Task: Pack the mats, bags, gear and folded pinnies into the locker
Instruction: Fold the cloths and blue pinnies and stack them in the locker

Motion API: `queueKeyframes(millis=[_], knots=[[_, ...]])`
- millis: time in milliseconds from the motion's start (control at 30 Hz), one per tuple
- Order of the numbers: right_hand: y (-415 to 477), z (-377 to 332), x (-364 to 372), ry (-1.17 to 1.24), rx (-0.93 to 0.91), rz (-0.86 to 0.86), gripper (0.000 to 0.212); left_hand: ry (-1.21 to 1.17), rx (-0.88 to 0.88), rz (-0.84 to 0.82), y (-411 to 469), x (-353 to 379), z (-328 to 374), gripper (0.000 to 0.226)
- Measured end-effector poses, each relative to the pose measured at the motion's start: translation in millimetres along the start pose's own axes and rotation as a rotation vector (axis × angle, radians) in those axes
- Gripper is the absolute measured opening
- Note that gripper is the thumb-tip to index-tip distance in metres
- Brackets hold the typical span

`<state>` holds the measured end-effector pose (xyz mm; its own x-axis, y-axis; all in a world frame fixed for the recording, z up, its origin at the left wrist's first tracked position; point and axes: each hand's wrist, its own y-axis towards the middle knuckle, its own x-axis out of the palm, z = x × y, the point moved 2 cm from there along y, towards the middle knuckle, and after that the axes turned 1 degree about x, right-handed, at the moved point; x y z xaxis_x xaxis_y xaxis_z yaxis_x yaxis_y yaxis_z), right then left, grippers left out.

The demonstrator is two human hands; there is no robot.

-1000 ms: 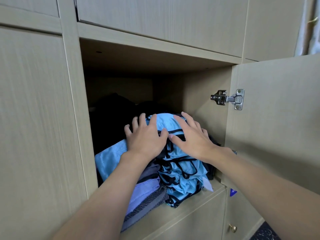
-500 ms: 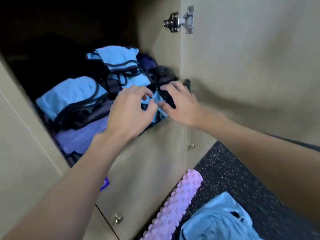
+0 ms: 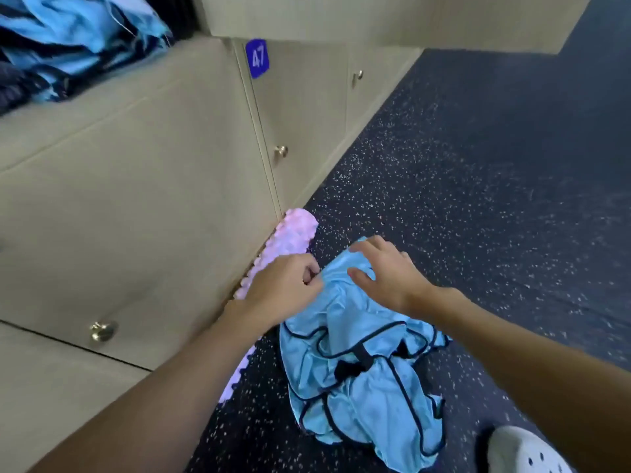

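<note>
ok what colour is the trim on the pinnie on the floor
Dark, near black, edging the light blue pinnie; head view shows it.

I see the pinny (image 3: pixel 358 370) on the floor (image 3: pixel 478 199), roller (image 3: pixel 293 233) to its left against the lockers (image 3: pixel 153 199), shoe (image 3: pixel 522 452) near right.

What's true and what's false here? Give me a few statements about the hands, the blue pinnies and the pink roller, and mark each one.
1. The left hand and the right hand both touch the blue pinnies on the floor. True.
2. The pink roller stands upright. False: it lies flat on the floor against the cabinets.
3. The number tag reads 47. True.
4. The white shoe is at the top left. False: it is at the bottom right.
5. More blue cloth lies in the open locker at the top left. True.
</note>
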<state>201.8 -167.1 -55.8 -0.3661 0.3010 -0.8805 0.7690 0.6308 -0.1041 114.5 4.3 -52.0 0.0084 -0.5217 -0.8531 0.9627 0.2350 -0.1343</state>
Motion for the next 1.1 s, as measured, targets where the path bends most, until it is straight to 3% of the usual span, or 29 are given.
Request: queueKeyframes(millis=[133, 333, 467, 567, 700, 800, 867, 933, 1033, 1100], knots=[[-31.8, 39.3, 68.0, 0.019, 0.041, -0.147, 0.051, -0.018, -0.077, -0.185, -18.7, 84.5, -30.1, 0.013], [-65.0, 62.3, 126.4, -0.06, -0.016, -0.33, 0.057, -0.039, -0.094, -0.337, -53.1, 147.3, -58.3, 0.056], [-82.3, 66.7, 137.4, -0.079, -0.03, -0.291, 0.047, 0.082, 0.063, -0.211, -58.1, 155.8, -53.3, 0.046], [-94.7, 64.0, 136.6, -0.026, -0.008, -0.265, 0.037, 0.079, 0.154, -0.132, -59.1, 157.7, -37.4, 0.06], [-119.0, 66.7, 135.1, 0.179, 0.042, -0.373, 0.049, 0.267, 0.199, -0.34, -67.6, 162.6, -21.7, 0.063], [-137.5, 73.8, 127.5, 0.23, 0.018, -0.221, 0.034, 0.391, 0.2, -0.443, -85.4, 164.1, -24.6, 0.048], [-147.7, 84.2, 120.9, 0.267, 0.058, -0.016, 0.031, 0.35, 0.153, -0.407, -95.9, 161.1, -29.0, 0.044], [-157.0, 96.7, 118.5, 0.247, 0.15, 0.066, 0.033, 0.284, 0.121, -0.333, -102.4, 156.5, -28.9, 0.047], [-173.6, 116.4, 130.7, 0.027, 0.308, -0.123, 0.048, 0.243, 0.191, -0.213, -107.2, 158.6, -14.3, 0.043], [-186.0, 123.4, 141.2, 0.01, 0.362, -0.236, 0.06, 0.184, 0.262, -0.167, -109.8, 165.8, 1.6, 0.034]])
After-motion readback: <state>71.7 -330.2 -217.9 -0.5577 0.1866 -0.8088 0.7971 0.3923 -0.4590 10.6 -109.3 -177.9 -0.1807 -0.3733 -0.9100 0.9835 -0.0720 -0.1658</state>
